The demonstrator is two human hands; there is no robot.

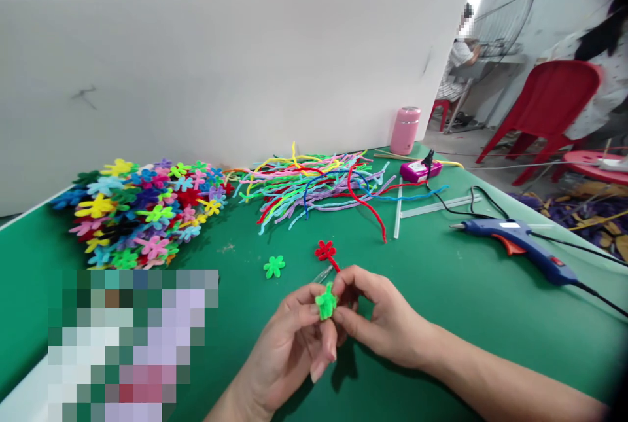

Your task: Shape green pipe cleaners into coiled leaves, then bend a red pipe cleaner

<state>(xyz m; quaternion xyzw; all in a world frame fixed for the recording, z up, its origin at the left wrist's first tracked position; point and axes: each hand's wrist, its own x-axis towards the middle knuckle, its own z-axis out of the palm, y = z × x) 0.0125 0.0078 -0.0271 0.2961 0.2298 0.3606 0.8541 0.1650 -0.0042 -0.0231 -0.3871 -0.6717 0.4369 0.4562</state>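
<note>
Between my two hands is a small bright green pipe-cleaner flower (326, 302), its petals bunched together. My left hand (299, 337) pinches it from the left with thumb and finger. From the right, the fingertips of my right hand (375, 314) close on its edge. Just beyond my fingers lies a red pipe-cleaner flower (325, 250) with a red stem running toward my right hand; its lower end is hidden. A flat green flower (274, 267) rests on the table to the left of the red one. A thin clear stick (322, 275) shows behind my left fingertips.
A heap of colourful pipe-cleaner flowers (152, 206) lies at left, loose pipe cleaners (314, 186) at the back. A blue glue gun (520, 242) with cords, clear glue sticks (436, 207), a purple box (419, 171) and a pink flask (405, 130) are at right. A white board (220, 75) stands behind.
</note>
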